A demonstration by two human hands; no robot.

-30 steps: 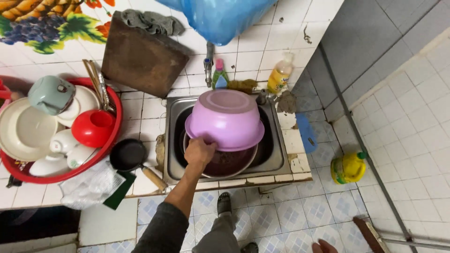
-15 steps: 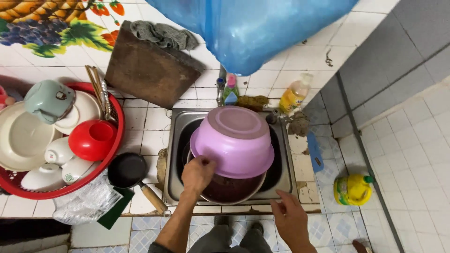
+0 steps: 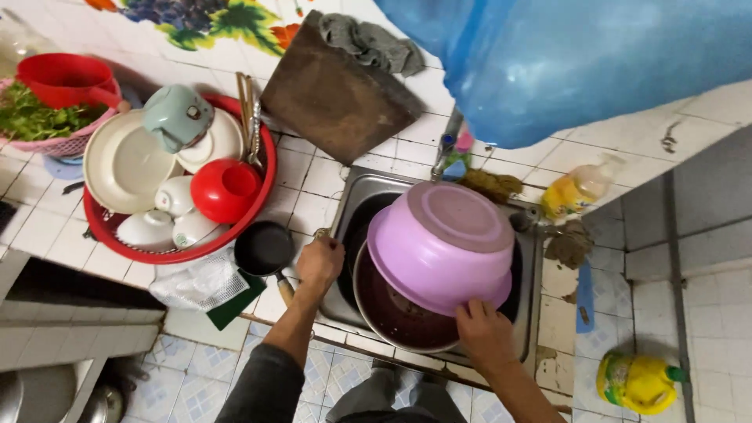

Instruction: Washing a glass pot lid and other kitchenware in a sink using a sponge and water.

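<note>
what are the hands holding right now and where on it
The right hand grips the lower rim of the upside-down purple basin. The left hand rests on the sink's left edge; whether it grips anything cannot be told.

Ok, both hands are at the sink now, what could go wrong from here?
The purple basin sits tilted, upside down, on the metal bowl; held only at its rim by the right hand, it could slide off. The left hand on the sink edge is close to the small black pan and might knock it off the counter.
</note>
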